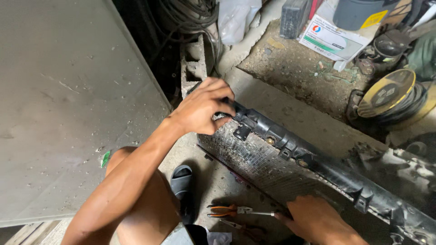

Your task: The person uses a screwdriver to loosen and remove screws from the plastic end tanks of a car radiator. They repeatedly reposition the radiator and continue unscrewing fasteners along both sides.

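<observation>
My left hand (pixel 203 108) is curled over the near end of the radiator (pixel 290 168), fingers folded down around the corner of its black plastic top tank (pixel 318 161), thumb pressed against the side facing me. My right hand (pixel 318 222) sits lower, at the bottom edge of the radiator; its fingers are bunched against the finned metal core, though I cannot tell whether they pinch anything, since the tips are hidden behind the edge. The radiator itself stands tilted on the dusty concrete floor (pixel 218 181), running from my left hand down toward the lower right corner of the view, with small brackets along the tank. Just left of my right hand lie orange-handled pliers (pixel 227 210) on the floor, and a second tool with dark red handles (pixel 243 228) just below them. My grey sandal (pixel 180 179) is near my knee. A large grey panel (pixel 68 104) fills the left side. Behind my left hand stands a hollow concrete block (pixel 194 66), and farther off a cardboard box (pixel 331 38) and a yellow-faced reel of black cable (pixel 393 93)
</observation>
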